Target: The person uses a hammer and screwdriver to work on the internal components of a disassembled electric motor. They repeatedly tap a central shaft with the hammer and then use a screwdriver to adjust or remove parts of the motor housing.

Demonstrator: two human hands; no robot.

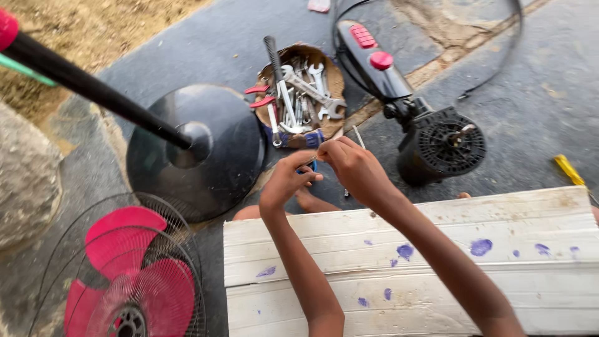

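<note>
A white wooden board (437,262) spotted with purple lies over dark pavement (536,106). Beyond it, a brown bowl (334,75) holds wrenches (312,87). Both hands, left (284,184) and right (355,168), pinch a thin white wire (359,137) above the ground.

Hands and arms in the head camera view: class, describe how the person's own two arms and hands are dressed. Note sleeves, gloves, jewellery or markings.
Both forearms are bare, with no sleeve in view up to the bottom edge of the picture. The left hand and the right hand wear no gloves. No watch, bracelet or ring shows, and no markings can be made out on either arm.
</note>
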